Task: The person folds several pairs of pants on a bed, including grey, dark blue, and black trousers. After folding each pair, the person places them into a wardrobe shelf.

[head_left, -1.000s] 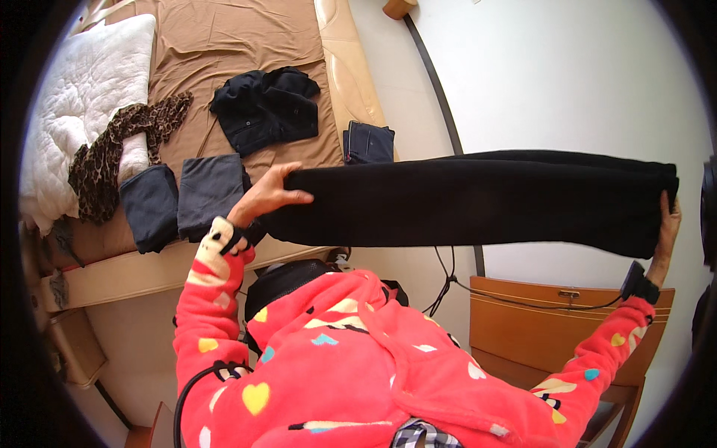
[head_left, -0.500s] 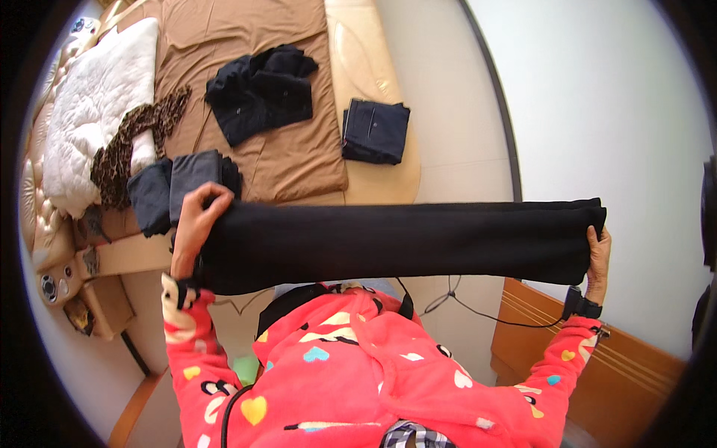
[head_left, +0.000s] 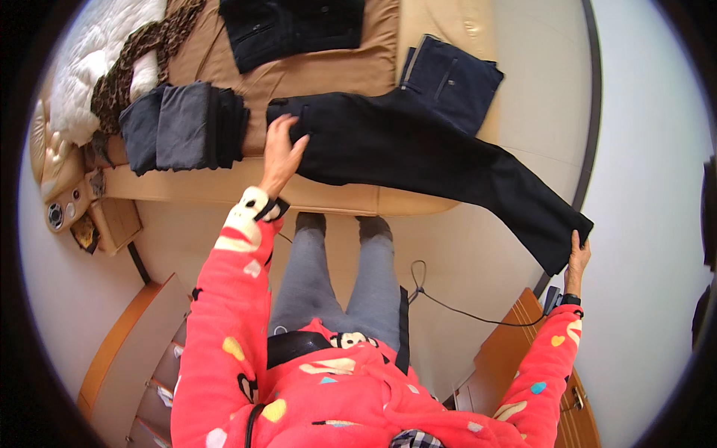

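A pair of black trousers (head_left: 403,142), folded lengthwise, stretches from the bed's edge out to the right. The waist end lies on the bed; the leg end hangs in the air, lifted by my right hand (head_left: 579,260), which is closed on the hem. At the waist end, my left hand (head_left: 280,158) rests against the cloth with fingers apart. Left of that hand sits a stack of folded trousers (head_left: 184,127) in grey and dark shades. Navy folded trousers (head_left: 464,84) lie just behind the black pair, partly covered by it.
More black trousers (head_left: 295,31) lie on the brown sheet (head_left: 200,61) at the far side. A leopard-print cloth (head_left: 118,88) and a white quilt (head_left: 75,93) are at the left. A wooden panel (head_left: 515,351) stands lower right, with a dark cable (head_left: 478,319) near it.
The trousers have moved forward from in front of my chest onto the bed, waist end down. My left hand has loosened its hold; my right hand still grips the hem.
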Demonstrator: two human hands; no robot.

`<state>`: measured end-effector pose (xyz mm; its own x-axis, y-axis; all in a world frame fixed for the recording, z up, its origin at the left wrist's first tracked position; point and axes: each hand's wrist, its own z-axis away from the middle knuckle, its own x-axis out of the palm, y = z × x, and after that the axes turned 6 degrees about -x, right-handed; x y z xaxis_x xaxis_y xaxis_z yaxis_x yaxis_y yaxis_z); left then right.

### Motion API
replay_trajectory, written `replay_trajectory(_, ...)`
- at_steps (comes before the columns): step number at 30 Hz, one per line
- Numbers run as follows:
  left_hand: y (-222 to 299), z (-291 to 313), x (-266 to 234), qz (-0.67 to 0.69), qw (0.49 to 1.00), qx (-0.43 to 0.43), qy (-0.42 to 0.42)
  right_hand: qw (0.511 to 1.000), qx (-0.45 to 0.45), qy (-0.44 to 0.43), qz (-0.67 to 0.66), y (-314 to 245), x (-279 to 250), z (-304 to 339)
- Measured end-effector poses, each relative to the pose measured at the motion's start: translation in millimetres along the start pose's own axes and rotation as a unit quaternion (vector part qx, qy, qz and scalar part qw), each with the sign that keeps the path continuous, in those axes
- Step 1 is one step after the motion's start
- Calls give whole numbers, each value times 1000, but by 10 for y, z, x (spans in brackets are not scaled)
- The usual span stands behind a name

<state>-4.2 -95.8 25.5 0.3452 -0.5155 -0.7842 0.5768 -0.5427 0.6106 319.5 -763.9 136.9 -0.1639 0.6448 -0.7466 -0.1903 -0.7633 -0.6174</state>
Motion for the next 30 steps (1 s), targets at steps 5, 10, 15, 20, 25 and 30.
replay_trajectory(5,-1094,633,-317,36,931,-352,-88,1000,25,-1,-17,71,119,-232)
replay_trajectory(10,-1156,740,-64,302,792,-509,-149,999,43,-30,16,18,-36,-227)
replay_trajectory(15,-1054,507,199,355,752,-546,-100,998,42,-47,17,36,35,-89)
replay_trajectory(20,-1074,326,324,481,726,-491,22,998,31,-27,46,-128,212,37)
replay_trajectory(25,-382,361,256,394,823,-375,165,943,-209,-16,258,-953,1049,458)
replay_trajectory(30,773,364,353,498,803,-303,124,888,-413,-153,133,-2226,2549,1377)
